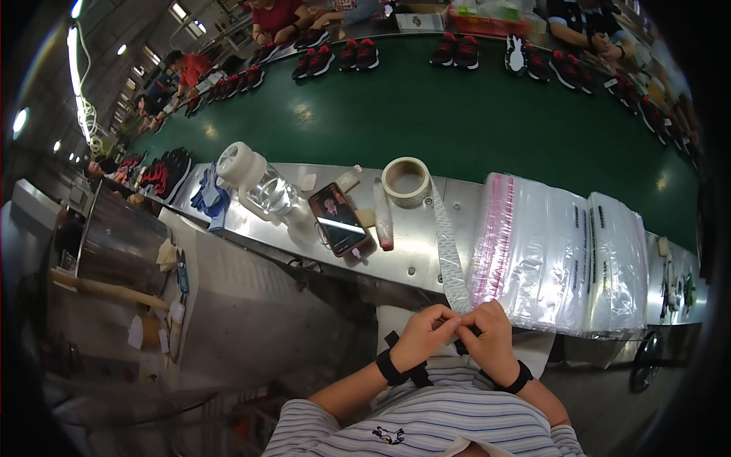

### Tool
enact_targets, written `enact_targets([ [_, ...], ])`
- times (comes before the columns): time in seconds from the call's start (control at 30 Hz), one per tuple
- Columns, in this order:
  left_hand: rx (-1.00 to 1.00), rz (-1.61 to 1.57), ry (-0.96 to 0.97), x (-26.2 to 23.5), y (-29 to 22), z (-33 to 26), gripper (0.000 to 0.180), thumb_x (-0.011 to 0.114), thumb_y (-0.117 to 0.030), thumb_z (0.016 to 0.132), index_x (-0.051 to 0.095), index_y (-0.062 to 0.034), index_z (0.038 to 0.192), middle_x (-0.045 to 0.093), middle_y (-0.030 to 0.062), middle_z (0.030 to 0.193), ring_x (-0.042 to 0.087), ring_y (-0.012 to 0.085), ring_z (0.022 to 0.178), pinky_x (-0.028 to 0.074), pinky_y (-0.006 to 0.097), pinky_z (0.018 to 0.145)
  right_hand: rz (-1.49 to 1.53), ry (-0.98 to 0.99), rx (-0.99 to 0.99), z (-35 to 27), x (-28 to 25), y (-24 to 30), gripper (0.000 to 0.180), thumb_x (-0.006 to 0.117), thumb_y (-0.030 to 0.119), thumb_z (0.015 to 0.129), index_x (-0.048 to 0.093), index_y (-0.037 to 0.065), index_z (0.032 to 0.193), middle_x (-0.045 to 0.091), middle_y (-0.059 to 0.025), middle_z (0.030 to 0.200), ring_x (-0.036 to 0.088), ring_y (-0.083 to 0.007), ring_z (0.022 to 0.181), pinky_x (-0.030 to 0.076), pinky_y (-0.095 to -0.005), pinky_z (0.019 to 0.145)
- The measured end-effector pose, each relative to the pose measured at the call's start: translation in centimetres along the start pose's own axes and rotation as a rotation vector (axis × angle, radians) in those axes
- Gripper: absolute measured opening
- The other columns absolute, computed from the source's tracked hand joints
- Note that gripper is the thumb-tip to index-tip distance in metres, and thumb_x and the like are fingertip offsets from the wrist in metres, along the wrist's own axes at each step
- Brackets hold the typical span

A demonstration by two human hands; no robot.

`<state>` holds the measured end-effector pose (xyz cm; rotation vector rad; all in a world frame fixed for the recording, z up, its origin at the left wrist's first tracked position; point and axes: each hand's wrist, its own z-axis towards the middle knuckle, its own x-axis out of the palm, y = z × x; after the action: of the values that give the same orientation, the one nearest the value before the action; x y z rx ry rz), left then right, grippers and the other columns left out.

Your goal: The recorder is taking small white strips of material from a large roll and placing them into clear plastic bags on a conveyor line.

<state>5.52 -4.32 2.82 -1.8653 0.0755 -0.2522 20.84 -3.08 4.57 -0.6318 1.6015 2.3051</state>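
Observation:
My left hand (pixel 421 337) and my right hand (pixel 489 341) meet in front of my body with fingertips and thumbs pinched together. Between them is the lower end of a pale printed strip (pixel 448 247), which looks like a band of labels. It runs up across the metal ledge to a cream-coloured roll (pixel 394 196) lying on its side. Just right of the strip lies a stack of clear plastic bags (pixel 533 251) with pink-red edges, close to my right hand. The fingers hide the strip's very end.
A metal ledge (pixel 415 244) carries a phone (pixel 339 221), a clear water bottle (pixel 266 186) and a blue glove (pixel 212 194). Beyond it stretches a green conveyor belt (pixel 381 114) with black-and-red shoes (pixel 358 55) along its far edge. Several people sit across.

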Motion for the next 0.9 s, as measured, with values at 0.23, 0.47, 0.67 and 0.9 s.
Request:
enact_targets([
  [0.23,0.099,0.22,0.126,-1.5,-0.7,1.8,0.017,0.056,-0.012,0.088,0.06,0.0002,0.099,0.06,0.0037,0.084,0.054,0.0079,0.072,0.045,0.022,0.064,0.089,0.037,0.163,-0.7,-1.4,-0.7,0.012,0.071,0.004,0.064,0.059,0.006,0.065,0.052,-0.0061,0.065,0.048,-0.0247,0.065,0.039,-0.0346,0.058],
  [0.47,0.166,0.338,0.02,0.2,0.9,0.8,0.017,0.059,-0.017,0.087,0.058,-0.0016,0.094,0.057,0.0036,0.079,0.05,0.0068,0.069,0.041,0.02,0.059,-0.15,-0.103,-0.067,-0.5,-0.3,-0.2,0.014,0.068,0.001,0.059,0.057,0.006,0.066,0.05,-0.01,0.067,0.048,-0.03,0.066,0.037,-0.0399,0.059],
  [0.67,0.061,-0.046,0.136,-0.2,0.9,0.7,0.013,0.055,-0.011,0.089,0.057,0.0017,0.093,0.057,0.0004,0.083,0.05,0.005,0.073,0.042,0.019,0.063,-0.039,-0.094,-0.057,-1.0,-0.4,1.8,0.019,0.065,-0.004,0.062,0.048,0.003,0.065,0.045,-0.0116,0.068,0.045,-0.0297,0.068,0.034,-0.0365,0.059],
  [0.9,0.189,0.207,-0.023,-0.8,-1.9,1.6,0.013,0.057,-0.01,0.086,0.061,0.0016,0.087,0.058,0.0056,0.087,0.053,0.0133,0.077,0.042,0.025,0.069,-0.055,0.022,0.007,-3.2,-3.2,-1.1,0.019,0.066,0.0,0.063,0.047,0.001,0.064,0.044,-0.0105,0.066,0.044,-0.0266,0.065,0.034,-0.035,0.058],
])
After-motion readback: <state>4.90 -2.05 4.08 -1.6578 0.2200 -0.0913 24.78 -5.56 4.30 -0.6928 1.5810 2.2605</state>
